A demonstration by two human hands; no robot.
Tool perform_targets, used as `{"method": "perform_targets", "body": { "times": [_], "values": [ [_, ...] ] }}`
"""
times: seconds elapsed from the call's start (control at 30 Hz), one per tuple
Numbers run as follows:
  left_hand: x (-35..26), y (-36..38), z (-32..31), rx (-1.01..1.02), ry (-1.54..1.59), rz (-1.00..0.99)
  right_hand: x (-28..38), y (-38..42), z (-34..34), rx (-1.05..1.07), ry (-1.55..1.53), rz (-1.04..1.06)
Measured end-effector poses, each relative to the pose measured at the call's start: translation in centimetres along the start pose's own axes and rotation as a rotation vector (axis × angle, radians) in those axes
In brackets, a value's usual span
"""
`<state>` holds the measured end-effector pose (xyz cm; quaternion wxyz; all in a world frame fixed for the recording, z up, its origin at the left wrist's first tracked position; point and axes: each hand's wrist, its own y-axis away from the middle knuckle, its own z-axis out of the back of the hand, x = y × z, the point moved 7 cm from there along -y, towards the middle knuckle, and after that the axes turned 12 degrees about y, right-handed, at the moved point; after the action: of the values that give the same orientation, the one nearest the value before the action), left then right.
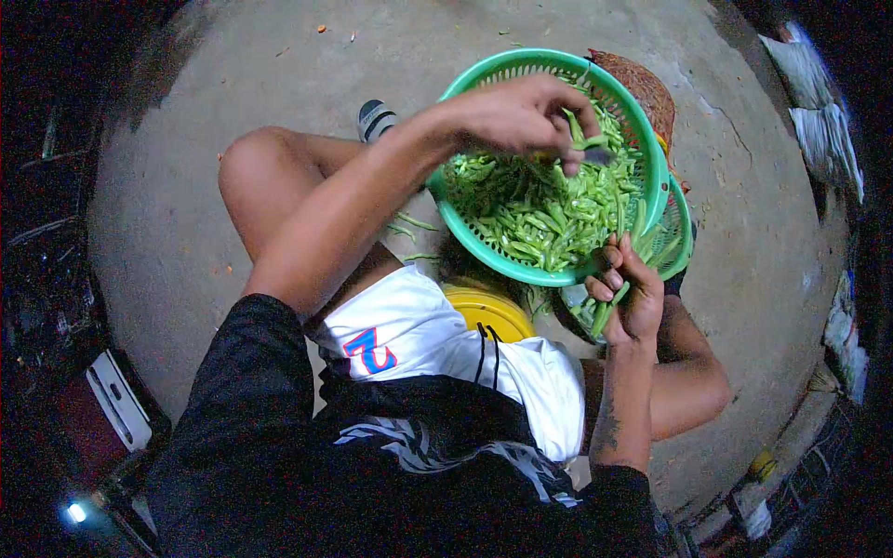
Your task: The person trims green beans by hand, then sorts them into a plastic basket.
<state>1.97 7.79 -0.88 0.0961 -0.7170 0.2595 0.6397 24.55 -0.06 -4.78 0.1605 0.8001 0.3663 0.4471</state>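
My left hand point(539, 121) is above the large green basket point(456, 223), fingers curled round a small knife. Its short dark blade point(598, 156) shows below the fingertips, and the handle is hidden in the hand. A slip of green bean point(584, 142) lies against the fingers. My right hand point(634, 290), at the basket's near right rim, is closed round several long green beans point(606, 307) that stick out above and below the fist. Sliced green beans point(549, 228) fill much of the basket.
A second green basket point(686, 244), holding whole beans, sits partly under the first. A reddish net sack point(642, 88) stands behind. A yellow round container point(488, 312) is between my legs. Loose beans point(416, 221) lie on the concrete floor point(260, 84).
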Motion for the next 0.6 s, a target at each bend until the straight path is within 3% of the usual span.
{"method": "perform_targets", "body": {
  "times": [0.13, 0.3, 0.47, 0.6],
  "values": [
    [0.3, -0.2, -5.2, 0.189, 0.085, 0.025, 0.1, -0.2, -1.0, 0.025, -0.005, -0.016],
    [-0.5, -0.1, -0.3, 0.015, 0.036, 0.007, 0.4, -0.2, -0.9, 0.052, -0.003, 0.002],
    [-0.2, -0.1, -5.2, 0.213, 0.099, 0.070, 0.1, -0.7, -1.2, 0.033, -0.008, -0.007],
    [-0.6, -0.6, -3.6, 0.156, 0.017, -0.046, 0.2, -0.9, -0.9, 0.074, -0.033, -0.024]
  ]
}}
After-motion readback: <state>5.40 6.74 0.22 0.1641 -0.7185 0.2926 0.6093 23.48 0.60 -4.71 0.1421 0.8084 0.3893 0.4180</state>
